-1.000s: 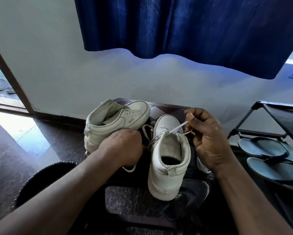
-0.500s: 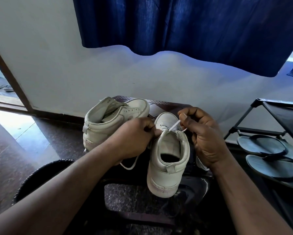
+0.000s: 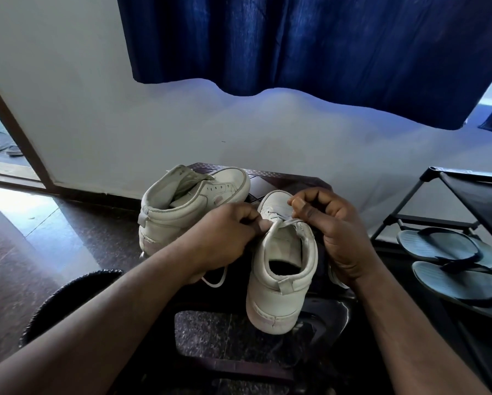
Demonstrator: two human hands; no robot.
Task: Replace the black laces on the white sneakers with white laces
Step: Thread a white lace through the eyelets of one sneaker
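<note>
White lace (image 3: 284, 222) runs across the top of the near sneaker (image 3: 281, 280), between the two grips: left hand (image 3: 224, 240) and right hand (image 3: 333, 235) each pinch it. Uneven pulling could drag one end short or tip the sneaker toward the stronger grip.

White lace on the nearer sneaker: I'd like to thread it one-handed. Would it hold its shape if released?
Probably floppy: the thin white lace looks taut only between the pinching left hand and right hand; its free part droops in a loop below. Likely light, being thin beside the white high-top sneaker.
</note>
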